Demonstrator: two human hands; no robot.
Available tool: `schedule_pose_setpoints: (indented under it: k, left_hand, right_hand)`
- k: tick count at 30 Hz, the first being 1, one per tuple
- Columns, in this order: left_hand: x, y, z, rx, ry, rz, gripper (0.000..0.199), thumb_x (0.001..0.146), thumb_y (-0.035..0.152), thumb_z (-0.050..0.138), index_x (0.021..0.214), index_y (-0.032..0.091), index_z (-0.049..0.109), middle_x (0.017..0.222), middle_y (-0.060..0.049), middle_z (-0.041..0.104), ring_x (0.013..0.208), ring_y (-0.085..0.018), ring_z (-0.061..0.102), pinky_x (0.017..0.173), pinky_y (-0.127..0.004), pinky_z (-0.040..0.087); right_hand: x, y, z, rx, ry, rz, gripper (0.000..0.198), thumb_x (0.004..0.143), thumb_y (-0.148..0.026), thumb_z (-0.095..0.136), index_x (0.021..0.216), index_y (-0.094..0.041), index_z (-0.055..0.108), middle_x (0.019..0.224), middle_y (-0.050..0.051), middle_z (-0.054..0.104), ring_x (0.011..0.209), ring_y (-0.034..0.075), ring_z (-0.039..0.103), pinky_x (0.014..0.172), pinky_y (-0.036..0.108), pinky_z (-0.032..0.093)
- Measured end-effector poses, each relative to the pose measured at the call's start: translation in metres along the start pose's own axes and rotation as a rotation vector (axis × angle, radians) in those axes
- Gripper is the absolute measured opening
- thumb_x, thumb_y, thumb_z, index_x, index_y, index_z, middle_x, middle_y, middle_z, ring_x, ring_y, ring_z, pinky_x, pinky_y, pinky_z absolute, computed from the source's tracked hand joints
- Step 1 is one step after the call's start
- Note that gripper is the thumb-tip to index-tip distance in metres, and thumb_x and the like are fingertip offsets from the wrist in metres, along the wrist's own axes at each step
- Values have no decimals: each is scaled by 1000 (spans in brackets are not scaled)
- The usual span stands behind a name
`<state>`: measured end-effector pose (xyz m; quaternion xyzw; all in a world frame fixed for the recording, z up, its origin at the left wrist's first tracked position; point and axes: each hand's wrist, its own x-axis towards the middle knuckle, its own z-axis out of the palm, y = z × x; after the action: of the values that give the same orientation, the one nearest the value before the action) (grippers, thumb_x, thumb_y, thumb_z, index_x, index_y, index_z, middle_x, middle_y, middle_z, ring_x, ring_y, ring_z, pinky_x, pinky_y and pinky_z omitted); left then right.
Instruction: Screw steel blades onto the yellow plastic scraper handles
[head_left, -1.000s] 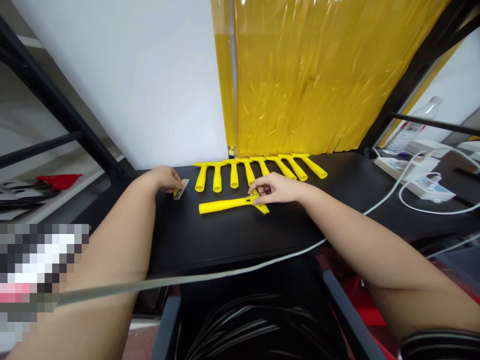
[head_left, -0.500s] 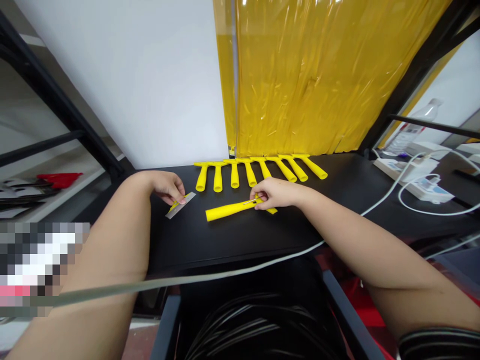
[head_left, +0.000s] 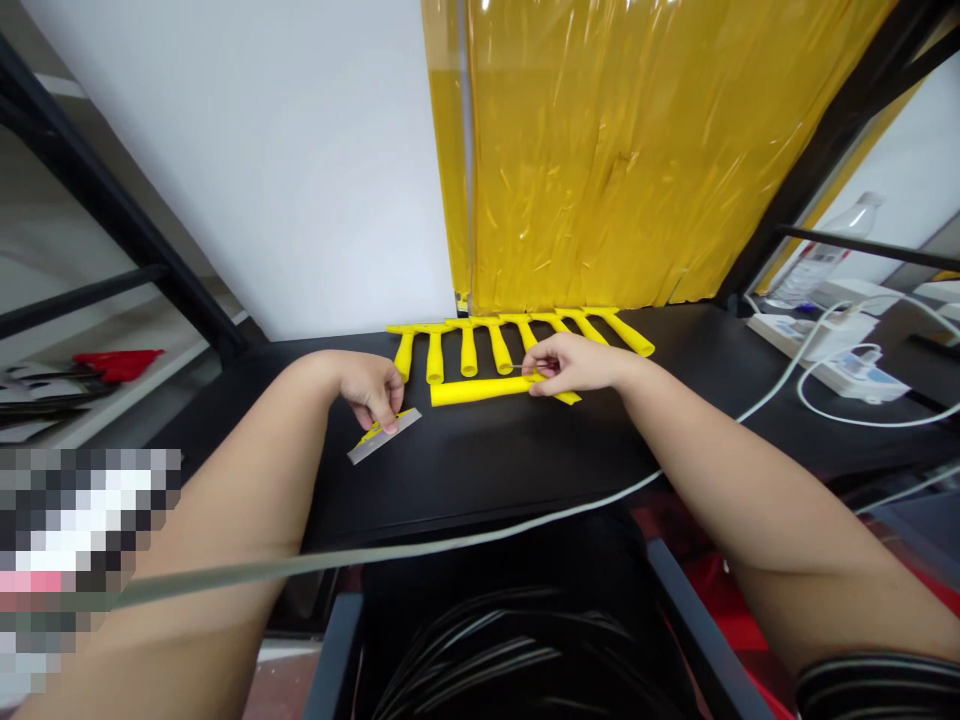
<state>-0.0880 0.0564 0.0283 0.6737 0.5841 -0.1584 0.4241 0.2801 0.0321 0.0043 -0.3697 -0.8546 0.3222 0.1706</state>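
My left hand [head_left: 373, 392] pinches a flat metal scraper blade [head_left: 386, 437] with a yellow strip along its back edge, held just over the black tabletop. To the right, my right hand [head_left: 566, 364] is closed at the head end of a yellow T-shaped plastic scraper handle [head_left: 480, 390], whose hollow grip points left. A thin metal rod [head_left: 517, 369] pokes out from those same fingers; its kind is not clear. Behind both hands, several similar yellow handles [head_left: 469, 350] stand in a row, grips toward me.
A black tabletop [head_left: 465, 470] lies under the hands. White cable [head_left: 480, 543] crosses in front of me. At right are a power strip [head_left: 847, 370] and a plastic bottle [head_left: 832, 250]. White panel [head_left: 285, 150] and yellow film [head_left: 637, 150] close off the back. Shelves [head_left: 112, 400] stand left.
My left hand has moved right and slightly nearer with the scraper blade. My right hand has shifted right and away from me, and the yellow handle has moved with it.
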Motion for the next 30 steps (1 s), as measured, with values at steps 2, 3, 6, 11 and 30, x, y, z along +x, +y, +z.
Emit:
schedule_pose_setpoints:
  k: [2,3,6,11,30]
  left_hand:
    - [-1,7,6,24,-14,27,46,40,36,100,74,20,74,77,-4,76,78,-24,75,78,-37,65]
    - [-1,11,9,30,-18,46,46,41,37,100,74,20,74,76,-3,75,78,-24,74,78,-37,65]
    - [1,24,18,50,-13,129,43,44,37,99,75,21,73,77,-2,76,76,-24,74,75,-36,63]
    - [9,48,37,153,81,403,35,61,41,92,84,22,75,85,-3,80,79,-23,74,74,-34,57]
    - [30,48,36,-441,511,891,50,95,63,65,102,14,74,86,-9,77,67,-14,64,62,-27,52]
  right_hand:
    - [-1,-1,-4,12,25,-10,21,75,-34,81,86,-20,70,65,-7,46,59,12,44,63,30,38]
    - [-2,-1,-5,20,40,-20,21,74,-34,82,84,-20,69,64,-7,45,60,12,44,63,30,38]
    - [-4,0,-12,51,83,-33,23,74,-36,82,83,-21,68,65,-7,46,60,12,44,64,30,38]
    - [-9,7,-23,59,139,-9,26,74,-37,82,88,-20,70,65,-6,50,59,12,45,61,29,36]
    - [-12,-5,-16,277,-62,-92,29,76,-38,85,91,-17,72,67,-5,54,62,10,46,63,27,39]
